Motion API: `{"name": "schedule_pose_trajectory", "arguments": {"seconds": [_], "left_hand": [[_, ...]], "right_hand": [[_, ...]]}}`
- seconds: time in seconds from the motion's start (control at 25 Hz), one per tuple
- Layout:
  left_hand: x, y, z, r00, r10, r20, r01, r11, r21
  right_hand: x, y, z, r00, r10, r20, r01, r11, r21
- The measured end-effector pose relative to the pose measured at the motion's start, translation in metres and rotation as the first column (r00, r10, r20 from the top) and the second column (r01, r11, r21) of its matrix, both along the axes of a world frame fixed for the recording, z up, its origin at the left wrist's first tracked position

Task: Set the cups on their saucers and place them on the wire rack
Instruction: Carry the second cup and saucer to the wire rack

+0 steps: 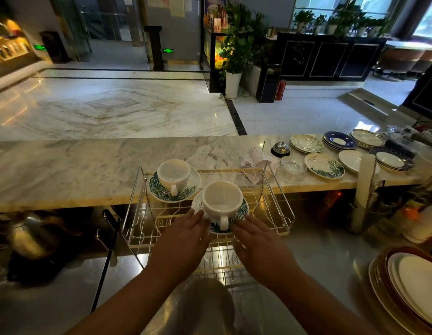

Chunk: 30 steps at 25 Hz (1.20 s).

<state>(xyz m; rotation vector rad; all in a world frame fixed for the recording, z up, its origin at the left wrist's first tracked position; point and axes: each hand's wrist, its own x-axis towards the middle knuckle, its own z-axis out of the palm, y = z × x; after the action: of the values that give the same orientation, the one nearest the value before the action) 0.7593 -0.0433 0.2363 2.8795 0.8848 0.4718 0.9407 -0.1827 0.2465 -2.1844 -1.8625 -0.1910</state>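
Note:
A gold wire rack (278, 189) stands at the counter's near edge. At its back left, a white cup (174, 176) sits on a green-leaf saucer (193, 183). A second white cup (222, 199) sits on a matching saucer (242, 211) over the rack's middle. My left hand (181, 240) grips that saucer's left rim and my right hand (261, 247) grips its right rim. The cup's handle points toward me, between my hands. Whether the saucer rests on the wires or hangs just above them, I cannot tell.
More saucers lie on the marble counter (65, 165) to the right: a leaf one (324, 165), white and blue stacks (340, 140), a glass dish (293, 166), a service bell (280, 148). Large plates (411, 286) are stacked at the right. A metal kettle (33, 235) sits at the left.

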Motion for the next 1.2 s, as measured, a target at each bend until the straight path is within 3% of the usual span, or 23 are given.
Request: {"name": "schedule_pose_trajectory", "arguments": {"seconds": [0.24, 0.44, 0.88, 1.2], "left_hand": [[0.011, 0.001, 0.003, 1.000, 0.009, -0.005, -0.008, 0.999, 0.047], [0.026, 0.003, 0.007, 1.000, 0.012, -0.024, -0.012, 0.999, 0.030], [0.073, 0.019, 0.010, 0.996, -0.025, -0.081, 0.026, 1.000, 0.014], [0.105, 0.034, 0.003, 0.999, 0.010, -0.042, -0.014, 0.996, -0.087]], "right_hand": [[-0.002, 0.006, 0.002, 0.998, -0.015, 0.064, 0.014, 1.000, 0.010], [0.006, 0.013, 0.007, 0.998, -0.055, -0.019, 0.054, 0.995, -0.082], [0.035, 0.024, 0.000, 0.980, -0.191, -0.060, 0.182, 0.975, -0.123], [0.045, 0.034, -0.002, 0.956, -0.232, -0.178, 0.203, 0.965, -0.169]]}}
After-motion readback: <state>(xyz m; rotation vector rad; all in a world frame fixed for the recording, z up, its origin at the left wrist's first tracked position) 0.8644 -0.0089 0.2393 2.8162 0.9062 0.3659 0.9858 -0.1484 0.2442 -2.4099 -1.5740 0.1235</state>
